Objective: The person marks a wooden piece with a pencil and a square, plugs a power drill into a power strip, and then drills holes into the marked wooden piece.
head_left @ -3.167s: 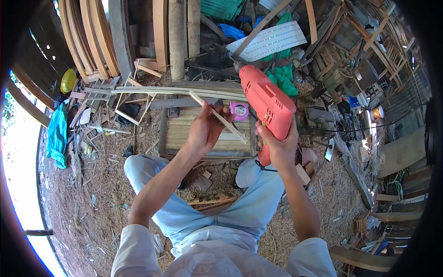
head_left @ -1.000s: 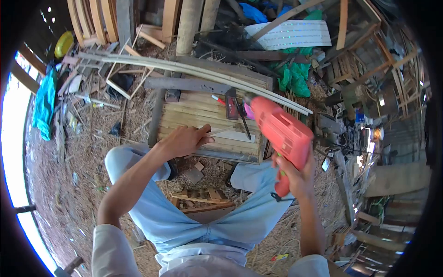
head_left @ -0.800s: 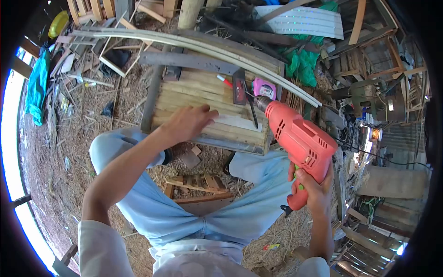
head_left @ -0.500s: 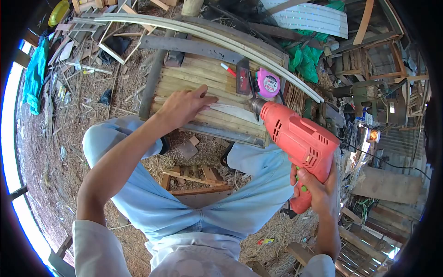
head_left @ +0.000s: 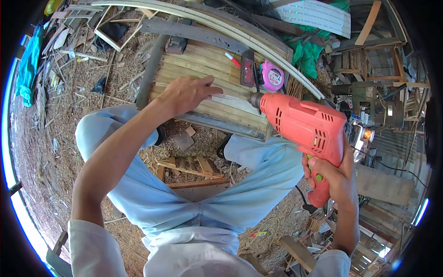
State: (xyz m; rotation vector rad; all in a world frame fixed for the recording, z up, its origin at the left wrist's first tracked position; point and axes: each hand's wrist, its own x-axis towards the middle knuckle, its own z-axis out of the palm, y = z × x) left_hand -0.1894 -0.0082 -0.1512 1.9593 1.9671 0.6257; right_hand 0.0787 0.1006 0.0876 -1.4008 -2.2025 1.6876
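My right hand (head_left: 330, 173) grips the handle of a red power drill (head_left: 307, 121), its fingers around the trigger area. The drill's chuck (head_left: 255, 99) points left over the slatted wooden panel (head_left: 184, 69). Palm down above that panel is my left hand (head_left: 189, 94), its fingers slightly bent and apart. Its fingertips are by the left end of a pale thin strip (head_left: 233, 102) on the slats; contact is not clear. Close to the chuck are a pink tape measure (head_left: 271, 76) and a dark rectangular tool (head_left: 247, 69) with a red part. A red marker with a white end (head_left: 233, 60) lies beside them.
Long pale wooden strips (head_left: 203, 25) cross the panel's far side. A wooden frame (head_left: 121, 46) and scraps litter the floor at left. Green plastic (head_left: 305, 57) lies at the upper right. A black cord (head_left: 392, 159) runs at right. Wood pieces (head_left: 194, 170) lie between my legs.
The drill and my right hand have moved slightly right in view. My left hand has shifted a little up and right. The whole view has also shifted slightly.
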